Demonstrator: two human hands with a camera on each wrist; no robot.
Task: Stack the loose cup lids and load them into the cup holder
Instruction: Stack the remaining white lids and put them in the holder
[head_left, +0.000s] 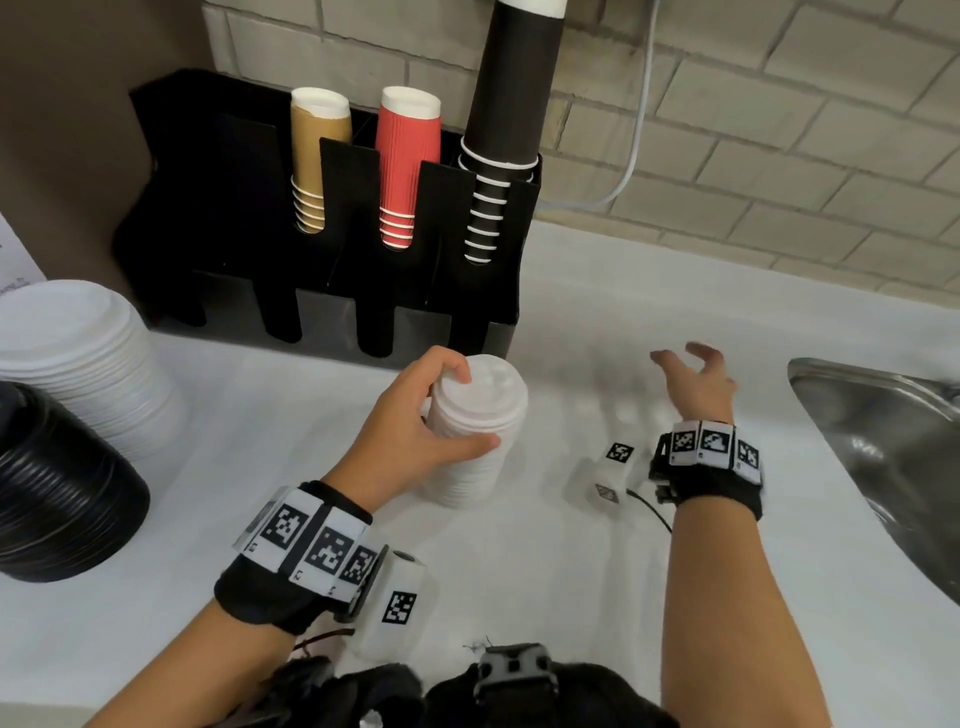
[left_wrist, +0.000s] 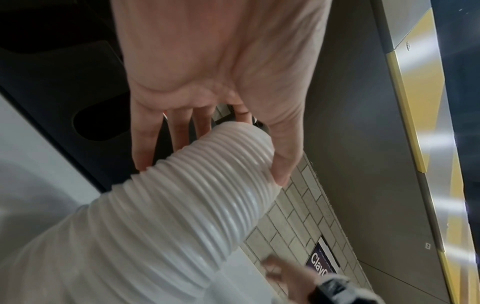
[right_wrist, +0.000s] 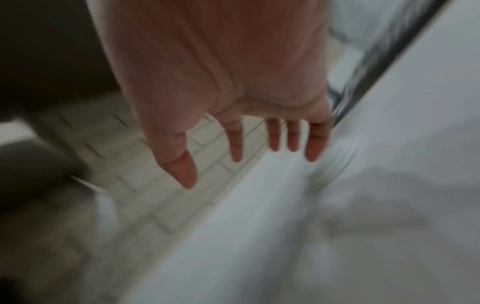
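White lid stack (head_left: 480, 426) at frame centre, upright on counter (head_left: 597, 571), gripped near top by left hand (head_left: 415, 415), fingers and thumb curled round it. Right hand (head_left: 696, 382) right of centre, fingers spread, holding nothing. Black holder (head_left: 218, 208) upper left, behind stack.

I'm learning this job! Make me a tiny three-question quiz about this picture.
1. True or false: the right hand grips the white lid stack.
2. Which colour are the cups in the middle of the three filled slots of the cup holder? A) red B) blue C) green
3. Fill in: the metal sink is on the person's ____ side.

Key: 1 false, the left hand grips it; 2 A; 3 right.
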